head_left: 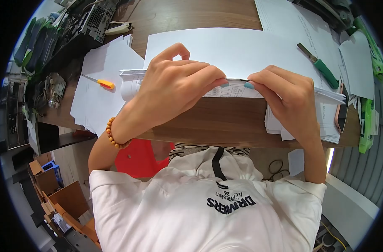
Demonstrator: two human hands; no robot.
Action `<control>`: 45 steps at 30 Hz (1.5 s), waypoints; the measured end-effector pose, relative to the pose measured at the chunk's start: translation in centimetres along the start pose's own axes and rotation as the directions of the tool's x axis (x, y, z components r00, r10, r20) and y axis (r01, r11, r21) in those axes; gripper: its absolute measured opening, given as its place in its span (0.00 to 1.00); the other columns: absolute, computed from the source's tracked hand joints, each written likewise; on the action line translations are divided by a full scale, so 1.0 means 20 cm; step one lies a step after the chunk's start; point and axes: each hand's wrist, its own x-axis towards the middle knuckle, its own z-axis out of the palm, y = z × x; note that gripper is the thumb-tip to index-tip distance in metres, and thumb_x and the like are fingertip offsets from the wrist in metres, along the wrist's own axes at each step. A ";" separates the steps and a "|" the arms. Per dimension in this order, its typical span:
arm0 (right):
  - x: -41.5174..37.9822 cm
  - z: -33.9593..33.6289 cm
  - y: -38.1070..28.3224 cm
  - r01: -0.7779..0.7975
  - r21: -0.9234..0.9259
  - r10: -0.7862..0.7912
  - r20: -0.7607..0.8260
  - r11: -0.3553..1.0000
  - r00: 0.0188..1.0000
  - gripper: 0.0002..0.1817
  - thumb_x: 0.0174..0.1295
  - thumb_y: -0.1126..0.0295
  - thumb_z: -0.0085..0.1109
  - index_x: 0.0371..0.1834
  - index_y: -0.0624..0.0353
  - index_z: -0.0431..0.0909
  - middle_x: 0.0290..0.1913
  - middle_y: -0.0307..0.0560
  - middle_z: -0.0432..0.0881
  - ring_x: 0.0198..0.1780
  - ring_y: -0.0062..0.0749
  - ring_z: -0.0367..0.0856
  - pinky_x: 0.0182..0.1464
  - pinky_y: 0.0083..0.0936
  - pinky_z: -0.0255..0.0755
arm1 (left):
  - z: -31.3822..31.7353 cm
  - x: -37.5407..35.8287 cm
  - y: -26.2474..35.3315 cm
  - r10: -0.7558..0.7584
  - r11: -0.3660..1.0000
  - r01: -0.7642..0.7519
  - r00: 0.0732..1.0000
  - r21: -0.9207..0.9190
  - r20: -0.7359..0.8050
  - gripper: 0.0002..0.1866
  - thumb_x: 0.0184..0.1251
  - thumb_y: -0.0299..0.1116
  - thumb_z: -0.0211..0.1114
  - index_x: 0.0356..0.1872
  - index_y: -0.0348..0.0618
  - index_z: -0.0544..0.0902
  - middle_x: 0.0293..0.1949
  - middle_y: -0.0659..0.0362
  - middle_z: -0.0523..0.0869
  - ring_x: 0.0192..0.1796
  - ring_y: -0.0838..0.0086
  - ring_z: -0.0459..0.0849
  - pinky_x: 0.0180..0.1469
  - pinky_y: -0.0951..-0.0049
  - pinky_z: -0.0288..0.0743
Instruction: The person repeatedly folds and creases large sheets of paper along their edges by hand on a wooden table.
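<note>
Both hands are at the near edge of a white paper sheet, whose fold stands up from the desk. My left hand, with a beaded bracelet on its wrist, pinches this edge between thumb and fingers. A short way to the right, my right hand pinches the same edge. Between the fingertips shows a thin dark strip, too small to make out. Below the fold, a printed table is visible on the paper. The paper's right folded end sticks out past my right hand.
A yellow-handled screwdriver lies on loose papers at left. To the right are a green-handled knife-like tool, a phone and stacked sheets. A computer case and a light-coloured box cutter or stapler-like object stand at back left.
</note>
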 end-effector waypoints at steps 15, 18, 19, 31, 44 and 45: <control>-0.04 -0.03 0.04 -0.058 0.056 0.054 0.065 0.997 0.996 0.02 0.52 0.76 0.63 0.28 0.60 0.79 0.25 0.43 0.82 0.25 0.35 0.80 0.26 0.26 0.70 | -0.03 -0.06 -0.01 -0.110 0.984 0.119 0.991 -0.130 0.079 0.08 0.60 0.38 0.66 0.37 0.48 0.87 0.22 0.63 0.86 0.16 0.77 0.73 0.40 0.74 0.69; -0.06 -0.03 0.06 -0.043 0.036 0.043 0.005 0.998 0.999 0.02 0.52 0.76 0.63 0.28 0.60 0.79 0.26 0.44 0.82 0.26 0.36 0.80 0.27 0.27 0.71 | -0.04 -0.09 -0.03 -0.094 0.990 0.103 0.991 -0.092 0.090 0.09 0.59 0.36 0.67 0.40 0.48 0.87 0.22 0.65 0.86 0.16 0.79 0.71 0.40 0.74 0.67; -0.06 -0.04 0.07 -0.041 0.038 0.041 0.004 0.998 0.999 0.02 0.52 0.76 0.63 0.28 0.60 0.79 0.26 0.44 0.82 0.26 0.36 0.80 0.27 0.27 0.71 | -0.05 -0.10 -0.04 -0.101 0.994 0.106 0.990 -0.040 0.103 0.10 0.60 0.36 0.67 0.40 0.48 0.87 0.22 0.65 0.86 0.16 0.79 0.71 0.41 0.74 0.67; 0.00 -0.01 0.03 0.057 -0.072 -0.057 -0.005 0.996 0.998 0.05 0.48 0.77 0.65 0.29 0.59 0.80 0.26 0.44 0.81 0.27 0.37 0.80 0.30 0.27 0.73 | -0.06 -0.13 -0.03 -0.047 0.997 0.040 0.994 0.072 0.098 0.08 0.60 0.38 0.67 0.27 0.45 0.83 0.22 0.65 0.86 0.19 0.77 0.75 0.40 0.72 0.66; 0.04 0.10 -0.04 0.178 0.085 -0.184 0.072 0.980 0.980 0.05 0.46 0.73 0.63 0.27 0.55 0.79 0.23 0.40 0.81 0.23 0.32 0.79 0.25 0.25 0.70 | -0.11 -0.16 0.04 -0.154 0.988 0.155 0.981 -0.003 0.121 0.06 0.58 0.38 0.68 0.30 0.48 0.86 0.19 0.66 0.83 0.19 0.78 0.72 0.41 0.73 0.63; 0.04 0.09 -0.04 0.172 0.076 -0.177 0.054 0.982 0.983 0.05 0.45 0.73 0.63 0.27 0.55 0.79 0.23 0.40 0.82 0.23 0.32 0.80 0.25 0.25 0.70 | -0.13 -0.16 0.03 -0.204 0.976 0.212 0.970 -0.049 0.134 0.06 0.57 0.37 0.70 0.30 0.48 0.87 0.20 0.65 0.84 0.20 0.79 0.73 0.41 0.74 0.63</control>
